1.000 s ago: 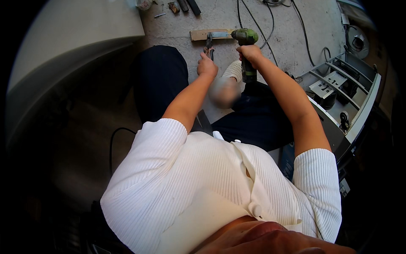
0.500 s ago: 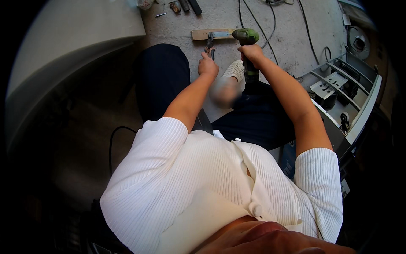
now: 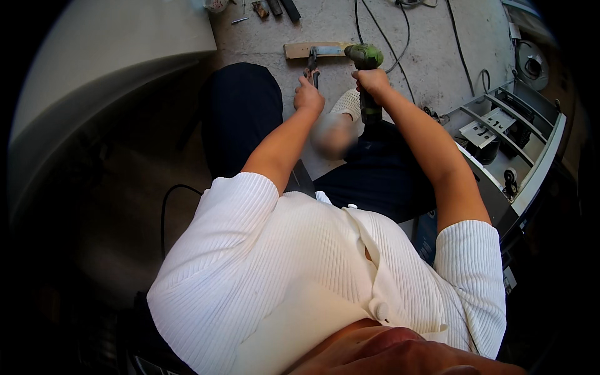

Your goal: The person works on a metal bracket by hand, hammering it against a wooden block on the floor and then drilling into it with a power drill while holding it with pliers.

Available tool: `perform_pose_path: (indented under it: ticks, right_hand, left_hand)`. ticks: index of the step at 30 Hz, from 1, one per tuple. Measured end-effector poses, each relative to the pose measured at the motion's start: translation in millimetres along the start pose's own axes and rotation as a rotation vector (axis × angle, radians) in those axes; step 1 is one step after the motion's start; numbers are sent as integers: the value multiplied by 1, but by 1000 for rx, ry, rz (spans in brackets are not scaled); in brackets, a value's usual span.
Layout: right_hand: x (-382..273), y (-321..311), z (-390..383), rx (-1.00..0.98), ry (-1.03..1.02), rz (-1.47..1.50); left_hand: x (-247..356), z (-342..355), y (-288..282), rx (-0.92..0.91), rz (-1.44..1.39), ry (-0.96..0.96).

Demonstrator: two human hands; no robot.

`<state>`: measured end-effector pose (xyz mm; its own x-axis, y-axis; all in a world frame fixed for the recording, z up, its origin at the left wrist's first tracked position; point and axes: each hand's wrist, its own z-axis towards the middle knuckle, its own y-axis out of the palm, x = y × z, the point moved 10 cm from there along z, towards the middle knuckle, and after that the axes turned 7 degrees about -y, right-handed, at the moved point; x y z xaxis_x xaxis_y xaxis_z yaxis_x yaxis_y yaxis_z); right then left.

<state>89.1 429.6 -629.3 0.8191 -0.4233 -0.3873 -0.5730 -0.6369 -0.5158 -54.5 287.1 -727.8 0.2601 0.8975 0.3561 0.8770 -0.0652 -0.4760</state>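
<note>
My left hand [image 3: 309, 97] is closed round the handles of a pair of pliers [image 3: 312, 63]. Their jaws grip a pale metal strip [image 3: 329, 50] lying on a small wooden block [image 3: 298, 51] on the concrete floor. My right hand [image 3: 372, 84] wraps the grip of a green and black cordless drill [image 3: 366, 56]. The drill's nose points left at the right end of the strip; the bit and its exact contact are too small to make out. A white perforated shoe [image 3: 347, 104] stands just behind the block, between my hands.
Black cables [image 3: 382, 39] run over the floor beyond the drill. Dark bars [image 3: 290, 10] and a thin metal piece [image 3: 240, 20] lie at the far left. A large pale curved panel [image 3: 119, 56] rises on the left; an open metal frame [image 3: 531, 159] stands at the right.
The whole view has shifted very slightly. Both hands keep their holds, with the pliers and drill in nearly the same places on the strip.
</note>
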Motion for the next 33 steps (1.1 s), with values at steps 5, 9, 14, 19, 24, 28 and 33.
perform_pose_path:
  ticks: [5, 9, 14, 19, 24, 28, 33]
  right_hand:
    - [-2, -1, -3, -2, 23, 35]
    - [-2, -1, -1, 0, 31, 48]
    - [-1, -5, 0, -9, 53, 28]
    - [-1, -5, 2, -14, 72, -6]
    - [-3, -6, 1, -16, 58, -19]
    - [0, -6, 4, -22, 63, -23]
    - [-9, -6, -5, -23, 74, -52]
  left_hand:
    - [1, -1, 0, -5, 9, 0]
    - [1, -4, -6, -5, -5, -9]
    - [3, -3, -3, -11, -1, -5]
    - [0, -2, -3, -15, 2, -17]
    - [1, -4, -3, -3, 0, -11]
    - [-2, 1, 2, -12, 12, -20]
    - [0, -1, -1, -20, 20, -29]
